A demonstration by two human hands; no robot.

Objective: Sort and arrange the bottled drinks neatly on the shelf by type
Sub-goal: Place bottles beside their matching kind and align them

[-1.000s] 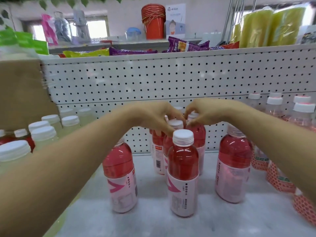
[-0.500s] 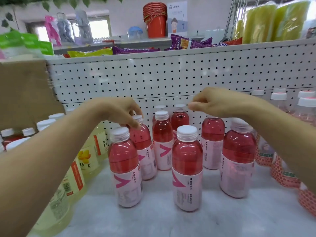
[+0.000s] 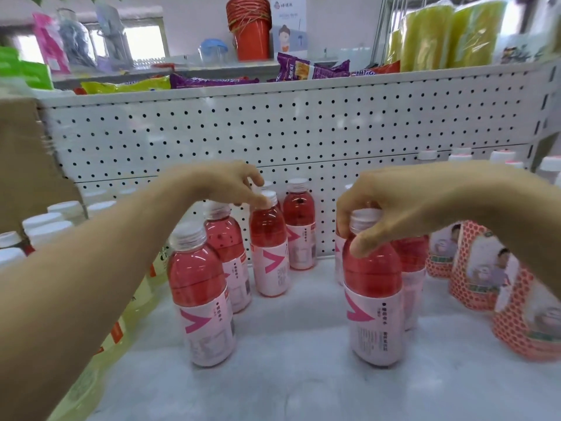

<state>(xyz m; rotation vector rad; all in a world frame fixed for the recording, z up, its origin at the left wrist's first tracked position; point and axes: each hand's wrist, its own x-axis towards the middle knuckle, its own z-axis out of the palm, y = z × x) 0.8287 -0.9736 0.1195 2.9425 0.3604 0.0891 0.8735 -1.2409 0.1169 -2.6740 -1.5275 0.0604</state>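
Shelf [image 3: 288, 387], white, with pegboard back [image 3: 303, 132]. Stock: red drinks in pink labels, all upright, long axis vertical.

Left file: four bottles running from the front left bottle [image 3: 200, 299] back to the pegboard, slanting rightward.
Left hand [image 3: 230, 185]: reaches over the file, fingers pinching the cap of the third bottle [image 3: 268, 247] from above.
Right hand [image 3: 394, 208]: fingers curled round the cap of the front right bottle [image 3: 373, 293], thumb on its shoulder. Whether its base rests on the shelf or hangs just above cannot be told.

Relation: the front right bottle stands well apart from the left file, bare shelf between, and lies directly under the right hand. Likely move: leftward across the gap, kept vertical.

Neighbours: yellow drinks [image 3: 91, 360] far left, orange-patterned bottles [image 3: 473, 268] far right.
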